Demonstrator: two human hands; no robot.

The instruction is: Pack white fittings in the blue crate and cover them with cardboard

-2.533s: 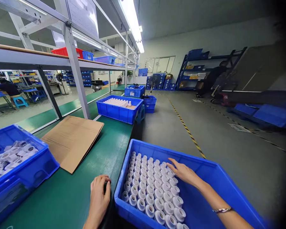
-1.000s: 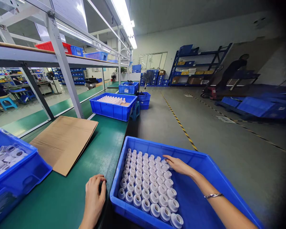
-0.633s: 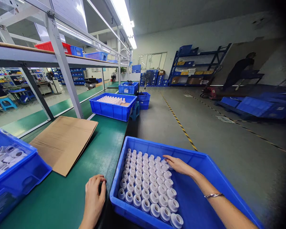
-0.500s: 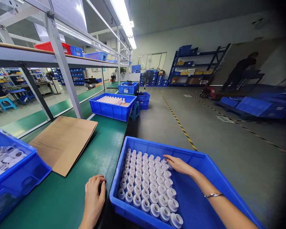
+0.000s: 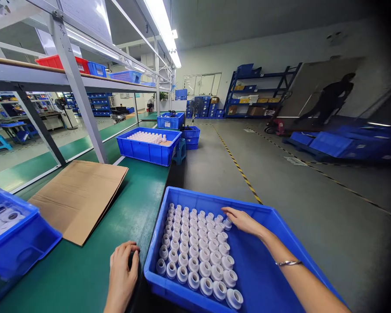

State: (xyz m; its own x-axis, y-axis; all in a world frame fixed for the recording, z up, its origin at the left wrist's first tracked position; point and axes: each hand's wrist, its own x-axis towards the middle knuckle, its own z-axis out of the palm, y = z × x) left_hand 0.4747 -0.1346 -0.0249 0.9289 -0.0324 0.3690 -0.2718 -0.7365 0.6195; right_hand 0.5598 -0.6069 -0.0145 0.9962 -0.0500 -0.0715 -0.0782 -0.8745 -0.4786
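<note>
While right hand (image 5: 244, 221) lies flat on white caps (image 5: 195, 252), left hand (image 5: 122, 274) curls (contents hidden) at table edge (image 5: 140, 234).

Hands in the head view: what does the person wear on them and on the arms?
Both hands are bare, no gloves. The left hand shows no ring or watch, and no sleeve reaches its wrist. The right hand leads to a bare forearm with a thin silver bracelet at the wrist; no sleeve is in view.

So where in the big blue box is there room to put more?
The blue bin is bare on its right, beside the right hand. Its left is crowded with white caps. The green table is bare between cardboard and bin.
</note>
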